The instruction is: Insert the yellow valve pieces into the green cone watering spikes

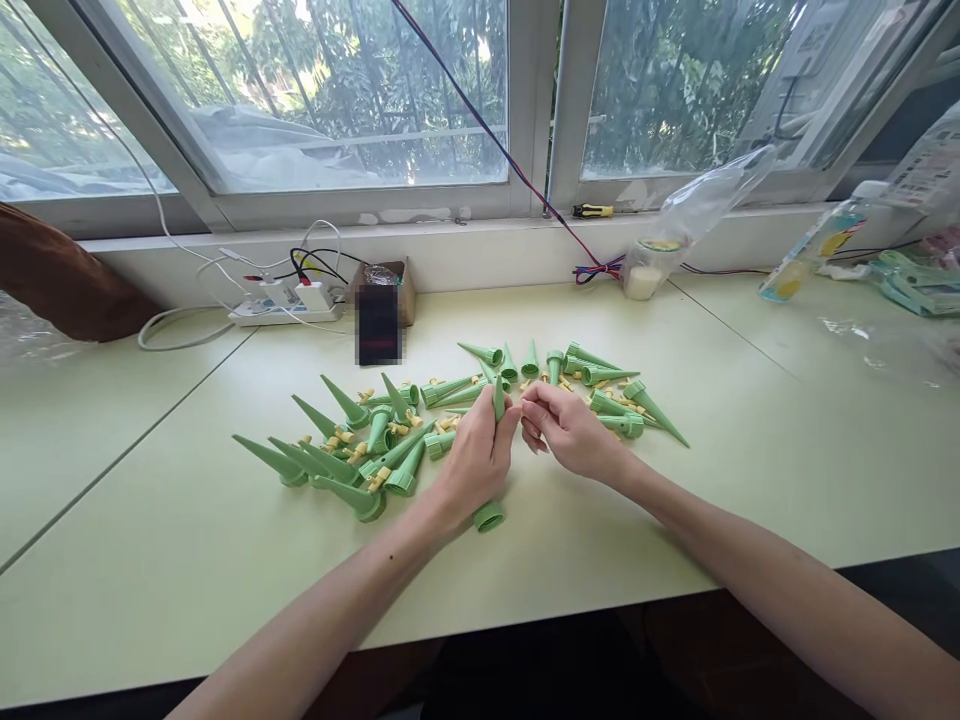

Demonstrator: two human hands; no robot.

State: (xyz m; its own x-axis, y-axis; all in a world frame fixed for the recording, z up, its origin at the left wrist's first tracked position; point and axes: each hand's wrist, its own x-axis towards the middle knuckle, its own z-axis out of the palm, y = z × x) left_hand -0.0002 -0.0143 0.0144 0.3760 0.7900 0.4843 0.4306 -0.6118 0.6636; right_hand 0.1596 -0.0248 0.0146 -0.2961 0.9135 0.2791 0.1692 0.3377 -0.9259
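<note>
My left hand [474, 455] is wrapped round a green plastic cone spike [491, 514]; its pointed tip sticks up above my fingers and its round open end shows below my palm. My right hand [566, 428] is pinched closed right beside that tip, fingertips almost touching the left hand; whatever it pinches is too small to make out. Both hands hover over a pale green table [187, 560]. Several more green cone spikes [330, 465] lie to the left, and others [607, 395] lie behind my right hand, mixed with small yellow pieces [379, 478].
A white power strip with cables [281, 305] and a small brown box [386, 290] stand at the back by the window sill. A plastic bag over a jar [679, 235] and packaged items [817, 245] lie at the back right. A brown object [60, 280] rests far left.
</note>
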